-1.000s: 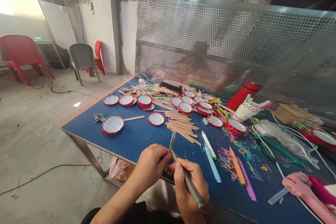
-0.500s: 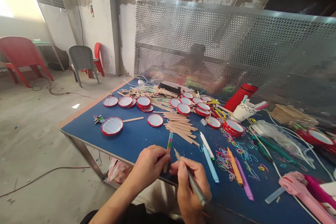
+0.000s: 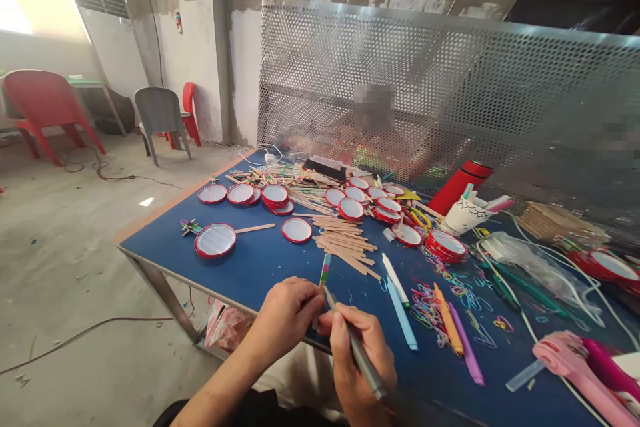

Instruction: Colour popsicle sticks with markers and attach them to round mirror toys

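Stick [image 3: 325, 269]: narrow and wooden, it rises from the fingers of the left hand [image 3: 291, 307]; its upper part carries blue, green and pink colour.
Left hand: it pinches this stick between thumb and fingers, close to the near edge of the tabletop [image 3: 260, 270].
Right hand [image 3: 375, 345]: its fingers are bent around a grey marker [image 3: 361, 357].
Marker tip: it is at the stick, between the two hands; whether it touches, I cannot tell.
Plain sticks [image 3: 347, 240]: they lie in a loose pile, beyond both hands.
Round disc [image 3: 297, 229]: white with red rim, it lies flat, ahead of the left hand.
Disc on a handle [image 3: 215, 240]: it is farther away, to the left of the left hand.
Blue pen [image 3: 401, 317]: it lies near the right hand, on its right side.
Orange pen [image 3: 449, 320] and purple pen [image 3: 466, 347]: they lie farther right of the same hand, beside tangled coloured bands [image 3: 427, 307].
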The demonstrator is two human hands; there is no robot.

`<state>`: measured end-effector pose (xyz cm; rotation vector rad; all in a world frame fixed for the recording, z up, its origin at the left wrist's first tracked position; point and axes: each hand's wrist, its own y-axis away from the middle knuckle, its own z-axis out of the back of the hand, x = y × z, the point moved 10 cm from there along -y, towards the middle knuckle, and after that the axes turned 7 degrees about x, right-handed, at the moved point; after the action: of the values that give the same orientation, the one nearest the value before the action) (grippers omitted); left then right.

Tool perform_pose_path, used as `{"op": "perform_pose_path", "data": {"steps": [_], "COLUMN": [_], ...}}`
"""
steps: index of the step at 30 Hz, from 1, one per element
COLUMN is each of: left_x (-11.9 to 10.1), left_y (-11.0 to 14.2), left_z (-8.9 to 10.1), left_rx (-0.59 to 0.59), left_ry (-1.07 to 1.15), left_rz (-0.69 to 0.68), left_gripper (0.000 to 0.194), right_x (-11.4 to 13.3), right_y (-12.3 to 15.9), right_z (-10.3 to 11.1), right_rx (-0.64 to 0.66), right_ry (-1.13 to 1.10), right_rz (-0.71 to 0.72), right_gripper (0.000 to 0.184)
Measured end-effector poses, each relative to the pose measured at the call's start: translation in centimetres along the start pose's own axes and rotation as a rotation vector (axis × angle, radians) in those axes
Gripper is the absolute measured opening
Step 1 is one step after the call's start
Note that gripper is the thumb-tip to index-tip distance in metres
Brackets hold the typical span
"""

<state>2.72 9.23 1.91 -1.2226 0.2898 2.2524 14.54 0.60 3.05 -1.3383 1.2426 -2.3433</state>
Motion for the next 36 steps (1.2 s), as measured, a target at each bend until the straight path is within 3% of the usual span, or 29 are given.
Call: {"op": "perform_pose_path", "data": {"steps": [6,16,23,27,30,34,36], "left_x": [-0.1,-0.3,1.6,2.7,3.7,4.4,4.8], "left_y": [0.1,0.4,0.3,0.5,0.5,0.2,0.2], "left_z": [-0.1,0.3,2.2,2.6,2.1,0.7,0.5], "left_rx": [0.032,0.025,-0.121,-0.228,-0.297,-0.284,-0.287], "left_ry": [0.012,0.114,0.326,0.576,0.779,0.773,0.732], "left_rz": [-0.011,-0.127,-0.117,-0.095,-0.066,-0.010,0.011], "left_gripper": [0.038,0.035,0.037,0.048,0.053,0.054,0.055], "right_x": [-1.7,-1.1,-4.9,-6.8,-8.9,-10.8,-10.8], "right_y": [0.1,-0.5,-1.1,-1.8,-6.4,-18.3,-20.9], "right_z": [0.3,-0.4,-2.5,-1.9,-0.6,3.9,4.9], "right_rx": [-0.048,-0.008,0.280,0.546,0.725,0.439,0.342], "right_ry": [-0.038,-0.074,-0.359,-0.283,-0.105,0.024,0.069], "right_rz": [-0.151,-0.113,-0.506,-0.641,-0.700,-0.621,-0.594], "right_gripper": [0.015,0.020,0.035,0.025,0.011,0.016,0.026]}}
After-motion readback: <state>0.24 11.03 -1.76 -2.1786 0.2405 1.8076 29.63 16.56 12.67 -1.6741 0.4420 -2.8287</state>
